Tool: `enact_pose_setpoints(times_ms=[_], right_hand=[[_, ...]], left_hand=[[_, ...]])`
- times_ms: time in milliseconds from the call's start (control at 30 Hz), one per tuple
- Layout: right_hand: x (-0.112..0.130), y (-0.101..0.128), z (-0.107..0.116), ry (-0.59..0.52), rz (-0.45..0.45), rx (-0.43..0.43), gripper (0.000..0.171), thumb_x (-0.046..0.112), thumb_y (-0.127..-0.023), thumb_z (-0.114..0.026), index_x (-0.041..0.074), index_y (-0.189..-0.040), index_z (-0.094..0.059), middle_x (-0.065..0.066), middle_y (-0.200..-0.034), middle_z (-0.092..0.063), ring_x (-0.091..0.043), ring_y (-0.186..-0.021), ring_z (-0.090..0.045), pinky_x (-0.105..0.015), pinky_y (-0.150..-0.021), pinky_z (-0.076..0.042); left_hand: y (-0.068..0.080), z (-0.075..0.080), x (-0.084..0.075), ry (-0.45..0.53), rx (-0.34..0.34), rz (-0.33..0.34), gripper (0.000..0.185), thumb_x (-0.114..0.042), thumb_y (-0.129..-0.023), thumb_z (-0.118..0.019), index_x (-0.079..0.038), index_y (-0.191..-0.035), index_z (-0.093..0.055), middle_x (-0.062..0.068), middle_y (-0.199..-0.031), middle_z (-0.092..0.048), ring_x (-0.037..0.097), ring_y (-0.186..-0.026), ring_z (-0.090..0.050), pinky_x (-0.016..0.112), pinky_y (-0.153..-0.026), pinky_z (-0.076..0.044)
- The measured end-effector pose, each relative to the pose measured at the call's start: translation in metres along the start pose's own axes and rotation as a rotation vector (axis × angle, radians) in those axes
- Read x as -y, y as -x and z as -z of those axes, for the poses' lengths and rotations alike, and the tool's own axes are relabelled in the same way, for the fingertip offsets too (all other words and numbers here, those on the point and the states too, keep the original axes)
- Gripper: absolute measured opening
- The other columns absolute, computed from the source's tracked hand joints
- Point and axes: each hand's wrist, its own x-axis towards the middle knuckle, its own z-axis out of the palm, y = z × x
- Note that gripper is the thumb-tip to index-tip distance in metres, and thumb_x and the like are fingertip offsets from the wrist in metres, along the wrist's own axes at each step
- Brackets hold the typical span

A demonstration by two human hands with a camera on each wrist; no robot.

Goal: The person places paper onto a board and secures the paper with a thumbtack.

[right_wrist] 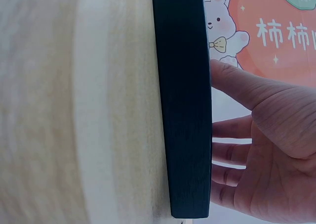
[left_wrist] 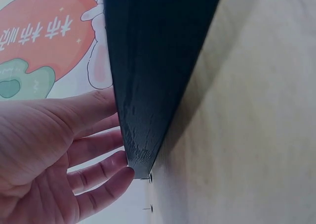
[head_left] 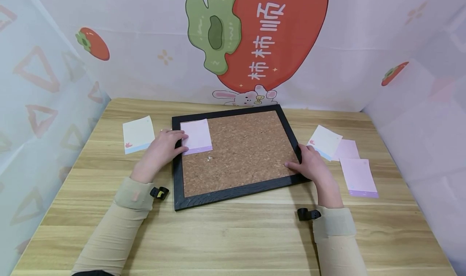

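Observation:
A cork board (head_left: 240, 154) in a black wooden frame lies slightly turned on the table. On its upper left part is a pale pink note (head_left: 196, 134) with a purple strip along the bottom. My left hand (head_left: 162, 146) reaches over the left side of the frame, its thumb and fingertips on the note's left edge; in the left wrist view the fingers are fairly straight. With my right hand (head_left: 311, 162) I hold the right side of the frame near its lower corner. That thumb lies over onto the cork, while the fingers are along the outer edge.
Left of the board lies a cream note (head_left: 138, 134) with a blue strip. On the right are another cream note (head_left: 325, 141), a partly covered pink note (head_left: 346, 149) and a lower pink note (head_left: 358, 177). Printed cloth (head_left: 145, 73) surrounds the wooden table (head_left: 233, 243).

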Motion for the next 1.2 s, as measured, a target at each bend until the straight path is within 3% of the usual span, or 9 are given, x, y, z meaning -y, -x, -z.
enact_pose_setpoints(times_ms=[867, 1200], right_hand=[[0.0034, 0.0007, 0.0003, 0.026, 0.019, -0.019, 0.082, 0.040, -0.093, -0.068, -0.012, -0.147, -0.035, -0.038, -0.138, -0.045, -0.053, -0.126, -0.048, -0.062, -0.106, -0.042], [0.0052, 0.0035, 0.0017, 0.016, 0.039, -0.030, 0.084, 0.043, -0.091, -0.070, -0.013, -0.146, -0.036, -0.038, -0.134, -0.047, -0.053, -0.122, -0.050, -0.061, -0.103, -0.043]], left_hand=[[0.0009, -0.0004, -0.0008, -0.009, 0.018, -0.019, 0.044, -0.018, -0.097, -0.065, 0.003, -0.135, -0.058, 0.028, -0.144, -0.052, 0.047, -0.136, -0.046, 0.062, -0.118, -0.027], [0.0020, 0.0030, 0.0010, 0.011, 0.068, -0.030, 0.050, -0.016, -0.096, -0.067, 0.004, -0.140, -0.054, 0.029, -0.149, -0.047, 0.051, -0.137, -0.040, 0.064, -0.116, -0.028]])
